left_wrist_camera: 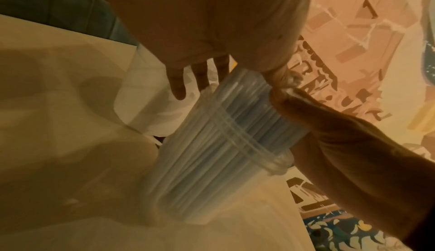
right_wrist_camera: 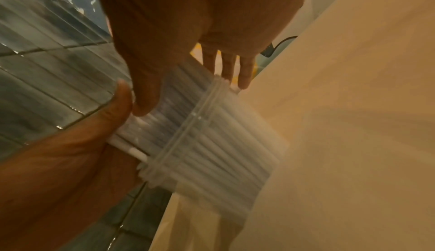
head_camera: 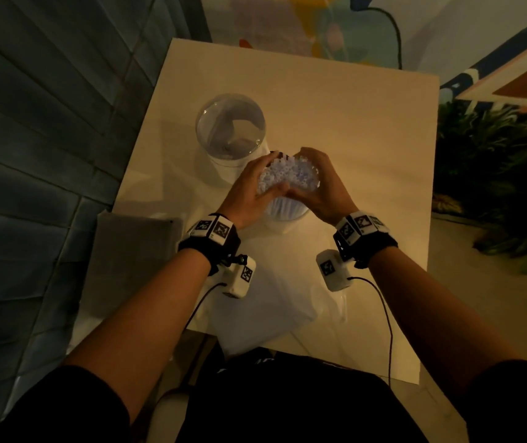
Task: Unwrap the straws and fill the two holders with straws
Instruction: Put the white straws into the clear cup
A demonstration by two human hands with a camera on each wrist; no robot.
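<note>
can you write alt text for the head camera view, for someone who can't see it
Seen from above, a person's left hand and right hand cup a dense bundle of white straws standing in a clear holder on a pale table. A second clear holder stands empty just beyond, to the left.
</note>
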